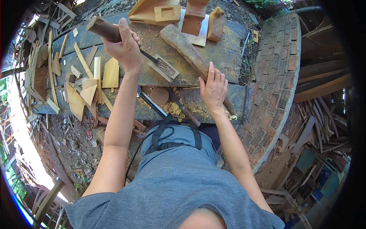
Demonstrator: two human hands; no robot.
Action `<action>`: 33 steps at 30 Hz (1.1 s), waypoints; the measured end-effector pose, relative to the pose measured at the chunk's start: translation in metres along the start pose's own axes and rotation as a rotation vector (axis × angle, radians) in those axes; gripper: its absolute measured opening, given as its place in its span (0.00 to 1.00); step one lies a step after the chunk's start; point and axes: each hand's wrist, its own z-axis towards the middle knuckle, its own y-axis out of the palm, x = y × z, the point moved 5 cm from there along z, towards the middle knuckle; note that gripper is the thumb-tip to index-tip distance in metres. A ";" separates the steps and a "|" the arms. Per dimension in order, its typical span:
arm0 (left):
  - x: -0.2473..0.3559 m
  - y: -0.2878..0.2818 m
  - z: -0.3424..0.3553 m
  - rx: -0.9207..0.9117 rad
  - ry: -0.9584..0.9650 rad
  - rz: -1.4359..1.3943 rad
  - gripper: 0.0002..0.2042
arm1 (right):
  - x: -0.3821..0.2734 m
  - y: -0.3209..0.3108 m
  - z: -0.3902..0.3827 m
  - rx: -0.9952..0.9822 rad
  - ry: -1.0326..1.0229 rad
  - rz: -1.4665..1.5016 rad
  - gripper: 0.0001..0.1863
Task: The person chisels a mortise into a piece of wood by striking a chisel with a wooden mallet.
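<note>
My left hand (124, 47) is closed around the brown wooden handle of a chisel (103, 29). The chisel's dark blade slants down to the right, its tip at a small wooden block (171, 74) with a rectangular hollow full of chips. A long, club-like wooden mallet (183, 47) runs diagonally to the right of the block. On its narrower part lies my right hand (214, 87), thumb to one side and fingers fairly straight, apparently in a loose grip. Part of the mallet is hidden under that hand.
A ruler (152, 104), a round wooden disc (159, 95) and another wooden-handled tool (187, 113) lie near me among shavings. Offcuts (87, 91) cover the left side. Shaped wooden pieces (167, 14) stand at the back. A curved brick ledge (272, 76) borders the right.
</note>
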 end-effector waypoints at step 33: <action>0.009 0.015 -0.046 -0.162 0.076 -0.002 0.27 | -0.094 -0.247 0.093 -0.071 -0.388 0.657 0.32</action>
